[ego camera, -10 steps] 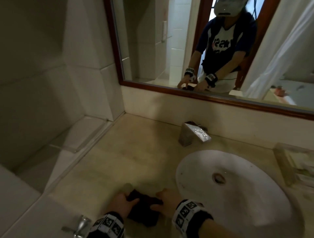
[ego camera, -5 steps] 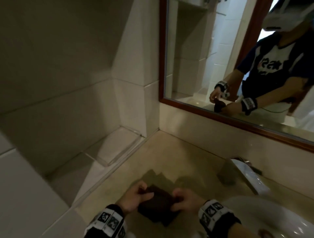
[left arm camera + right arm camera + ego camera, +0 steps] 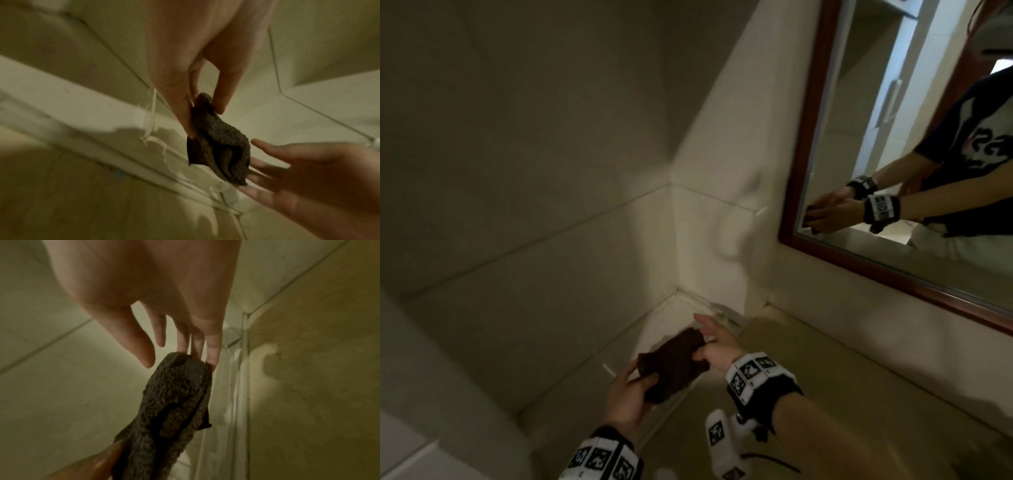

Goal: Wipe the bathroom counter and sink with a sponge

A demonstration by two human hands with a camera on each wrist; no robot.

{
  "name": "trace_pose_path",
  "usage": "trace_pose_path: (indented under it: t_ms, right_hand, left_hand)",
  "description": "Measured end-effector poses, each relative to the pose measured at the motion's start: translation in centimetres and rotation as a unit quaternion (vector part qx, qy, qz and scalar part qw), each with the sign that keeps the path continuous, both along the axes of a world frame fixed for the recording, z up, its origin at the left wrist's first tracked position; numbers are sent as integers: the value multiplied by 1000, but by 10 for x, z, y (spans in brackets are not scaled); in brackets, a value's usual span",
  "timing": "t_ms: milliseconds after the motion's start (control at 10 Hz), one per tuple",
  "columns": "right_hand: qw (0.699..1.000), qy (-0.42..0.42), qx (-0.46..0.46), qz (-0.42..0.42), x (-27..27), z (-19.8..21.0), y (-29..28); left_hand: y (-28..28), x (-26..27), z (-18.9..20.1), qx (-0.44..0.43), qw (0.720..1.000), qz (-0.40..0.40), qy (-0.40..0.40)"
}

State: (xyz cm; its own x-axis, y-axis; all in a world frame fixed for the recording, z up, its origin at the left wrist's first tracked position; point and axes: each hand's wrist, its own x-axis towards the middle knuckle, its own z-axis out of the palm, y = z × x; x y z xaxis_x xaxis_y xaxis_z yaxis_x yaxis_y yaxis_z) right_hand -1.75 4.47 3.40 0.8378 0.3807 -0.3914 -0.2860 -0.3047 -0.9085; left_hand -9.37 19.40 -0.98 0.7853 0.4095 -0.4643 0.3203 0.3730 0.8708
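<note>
A dark brown sponge (image 3: 674, 363) hangs in the air over the left edge of the beige counter (image 3: 825, 394), near the tiled corner. My left hand (image 3: 643, 380) pinches its near end between thumb and fingers; the left wrist view shows that pinch (image 3: 203, 105) at the top of the sponge (image 3: 222, 146). My right hand (image 3: 705, 337) lies with straight fingers against the far end. In the right wrist view its fingertips (image 3: 183, 350) touch the sponge (image 3: 174, 402) and the thumb stands apart. The sink is out of view.
A wood-framed mirror (image 3: 804, 171) hangs on the back wall at the right and reflects both hands. White tiled walls (image 3: 551, 171) close the left side. A lower tiled ledge (image 3: 667, 318) with a glass edge runs beside the counter under the sponge.
The view has swung left, so the sink and faucet have left the frame. The sponge has moved left toward the corner ledge. My right hand's fingers have straightened.
</note>
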Motion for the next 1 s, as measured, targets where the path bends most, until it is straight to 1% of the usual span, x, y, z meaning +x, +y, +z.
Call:
trace_pose_path:
  t_ms: [100,200,300,400,500,600,700,800,900,1000]
  right_hand:
    - [997,-29,-41,63,18,-9,27]
    - [992,-44,-70,94,27,-20,46]
    - [976,-88,-127,157,28,-28,58]
    - [924,-161,-240,250,26,-43,67]
    - [849,-252,-370,280,19,-48,64]
    - [792,-305,-409,336,10,-45,62]
    - [767,-243,-441,398,9,-37,59]
    - [769,-231,-440,403,11,-32,58]
    - [776,-249,-460,351,9,-23,49]
    - [770,-263,-489,314,11,-7,28]
  left_hand:
    - [20,11,-9,78,995,-21,56]
    - [26,14,-7,186,975,-72,93]
    - [25,17,-4,319,929,-142,121]
    - [26,23,-4,443,862,-196,149]
    - [23,27,-5,540,804,-213,130]
    - [18,26,-2,581,765,-236,147]
    - [15,21,-4,586,749,-252,177]
    - [15,19,5,597,730,-277,184]
    - [6,30,24,601,703,-339,174]
    - [-7,46,47,630,667,-362,161]
